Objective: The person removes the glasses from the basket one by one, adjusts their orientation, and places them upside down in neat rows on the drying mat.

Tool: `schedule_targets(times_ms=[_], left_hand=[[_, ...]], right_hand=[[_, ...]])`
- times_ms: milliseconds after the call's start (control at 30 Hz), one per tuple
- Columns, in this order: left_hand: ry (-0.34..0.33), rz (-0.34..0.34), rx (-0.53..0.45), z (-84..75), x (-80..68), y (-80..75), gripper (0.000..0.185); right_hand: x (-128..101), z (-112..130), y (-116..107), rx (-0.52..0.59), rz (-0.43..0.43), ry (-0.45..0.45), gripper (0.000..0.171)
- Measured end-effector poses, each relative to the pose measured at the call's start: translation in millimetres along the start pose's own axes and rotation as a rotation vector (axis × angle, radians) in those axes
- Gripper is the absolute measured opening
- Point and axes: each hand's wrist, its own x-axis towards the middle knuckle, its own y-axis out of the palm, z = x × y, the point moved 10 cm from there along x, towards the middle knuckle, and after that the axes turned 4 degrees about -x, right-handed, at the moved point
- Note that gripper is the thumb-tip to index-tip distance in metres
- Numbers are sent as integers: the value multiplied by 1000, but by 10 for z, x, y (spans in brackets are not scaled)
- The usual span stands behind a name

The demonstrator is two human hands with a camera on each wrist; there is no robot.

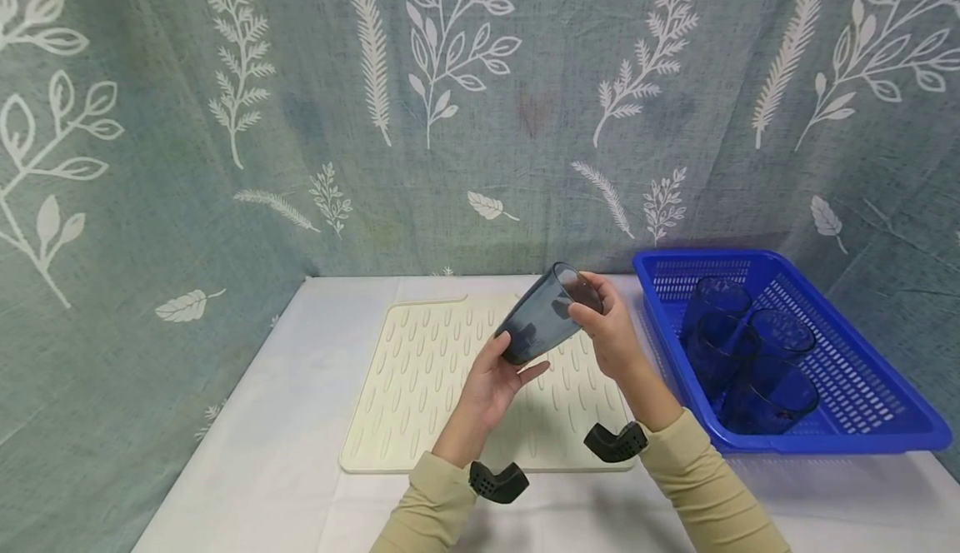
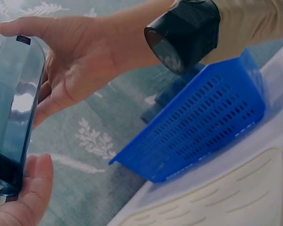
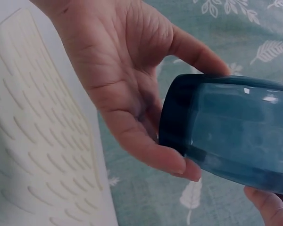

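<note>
A tinted blue-grey drinking glass (image 1: 542, 316) is held tilted above the cream ribbed mat (image 1: 420, 386), its rim up and to the right. My left hand (image 1: 491, 382) grips the glass near its thick base, thumb on one side and fingers on the other. At the rim end, my right hand (image 1: 611, 328) pinches the glass between thumb and fingers. The left wrist view shows a small dark label on the glass (image 2: 26, 94) near the rim. In the right wrist view, the dark base of the glass (image 3: 179, 113) lies between the left thumb and fingers.
To the right stands a blue perforated basket (image 1: 862, 445) with several similar tinted glasses (image 1: 768, 395) upright in it. A white cloth (image 1: 277, 420) covers the table. Patterned green-grey fabric (image 1: 480, 161) hangs behind and at both sides.
</note>
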Motion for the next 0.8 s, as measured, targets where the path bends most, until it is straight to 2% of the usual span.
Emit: schedule_targets(times_ms=[167,333,533,800], left_hand=[[19,-38,-14,-20,-2,-33,37],[21,-63,-41,-41,-4,-78,39],[32,-69,-12,-91,-13,-115,39],[35,-33,30,-174,-19,-97,47]], right_hand=[[-13,-35,4,-3,22,1,66],[-24,-64,19,-41,51,25,75],[-28,-79,38,-166,91,75,82],[-43,-73,26,-317,181,112,82]])
